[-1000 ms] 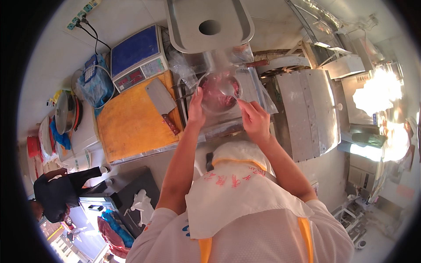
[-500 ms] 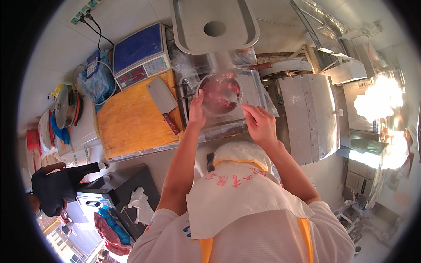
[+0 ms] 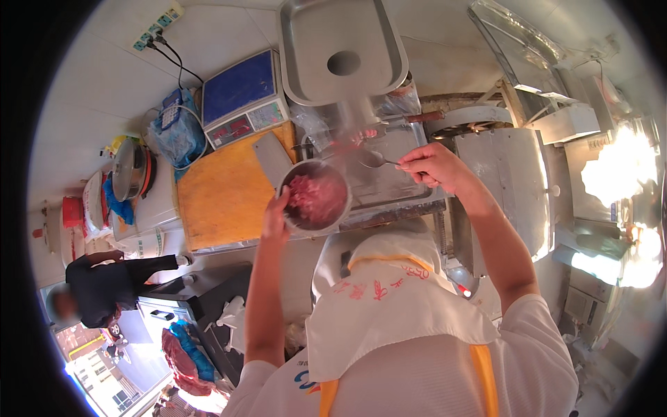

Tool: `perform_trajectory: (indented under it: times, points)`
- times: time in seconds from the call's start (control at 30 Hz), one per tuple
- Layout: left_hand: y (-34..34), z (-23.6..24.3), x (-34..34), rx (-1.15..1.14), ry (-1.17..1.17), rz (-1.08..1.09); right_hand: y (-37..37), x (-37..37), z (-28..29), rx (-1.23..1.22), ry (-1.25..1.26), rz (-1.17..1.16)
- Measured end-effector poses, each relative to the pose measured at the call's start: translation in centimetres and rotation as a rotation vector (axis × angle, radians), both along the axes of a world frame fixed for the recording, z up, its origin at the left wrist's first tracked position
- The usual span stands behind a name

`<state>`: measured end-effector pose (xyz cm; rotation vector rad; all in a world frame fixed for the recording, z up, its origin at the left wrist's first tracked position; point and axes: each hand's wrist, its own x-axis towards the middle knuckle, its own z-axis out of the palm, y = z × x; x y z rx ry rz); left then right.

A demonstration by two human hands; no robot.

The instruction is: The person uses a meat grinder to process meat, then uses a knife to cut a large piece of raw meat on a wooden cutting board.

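My left hand [image 3: 276, 215] holds a round steel bowl [image 3: 316, 194] of pinkish-red minced meat near the front of the counter, its fingers at the bowl's left side. My right hand [image 3: 434, 167] grips the thin handle of a metal spoon [image 3: 373, 158], whose head is right of some red meat [image 3: 363, 137] under a steel neck. Above that neck is a large steel tray with a round hole [image 3: 340, 24]. A shallow metal tray [image 3: 410, 191] lies beneath the spoon. Just behind the bowl, a cleaver [image 3: 271, 156] rests on a yellow board, partly hidden.
Yellow cutting board [image 3: 215, 201], blue-topped scale [image 3: 240, 80] and bagged calculator [image 3: 174, 121] occupy the left side. Pans [image 3: 128, 170] and bags sit farther left. A metal machine housing [image 3: 504, 194] stands right. A person in dark clothes [image 3: 104, 285] is at lower left.
The bowl of meat has moved down and left, toward me, in my left hand. My right hand has risen rightward, drawing the spoon out of the bowl.
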<state>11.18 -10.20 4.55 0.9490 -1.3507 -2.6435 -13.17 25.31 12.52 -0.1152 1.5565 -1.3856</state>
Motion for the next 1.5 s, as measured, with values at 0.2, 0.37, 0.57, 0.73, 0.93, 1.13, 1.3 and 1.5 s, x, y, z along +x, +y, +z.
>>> perform_trajectory:
  times: [0.2, 0.37, 0.57, 0.73, 0.93, 1.13, 1.3, 1.5]
  points:
    - [-5.7, 16.1, 1.3, -0.252, -0.111, 0.106, -0.8, -3.9, 0.1, -0.029, 0.013, 0.105]
    - [-6.6, 28.4, -6.0, -0.403, 0.036, 0.1, -0.8, -5.0, -1.5, -0.069, 0.003, 0.134]
    - [-5.4, 34.0, -19.8, -0.812, 0.12, 0.051, -0.4, -5.5, -1.2, -0.082, -0.002, 0.153]
    - [-6.4, 32.2, -29.3, -1.685, 0.183, -0.09, -1.1, -4.7, -0.5, -0.107, 0.005, 0.168]
    - [5.2, 28.2, -29.7, -2.408, 0.066, -0.185, 0.1, -4.2, -0.1, -0.051, 0.03, 0.106]
    - [3.8, 26.5, -29.0, -2.71, 0.347, -0.008, -0.3, -4.2, -0.2, -0.048, 0.042, 0.116]
    - [2.9, 30.6, -31.0, -2.651, 0.467, 0.173, -0.8, -3.8, 0.0, -0.031, 0.048, 0.103]
    - [1.2, 32.9, -29.7, -2.397, 0.386, 0.365, -0.8, -3.4, -0.4, 0.026, 0.108, 0.081]
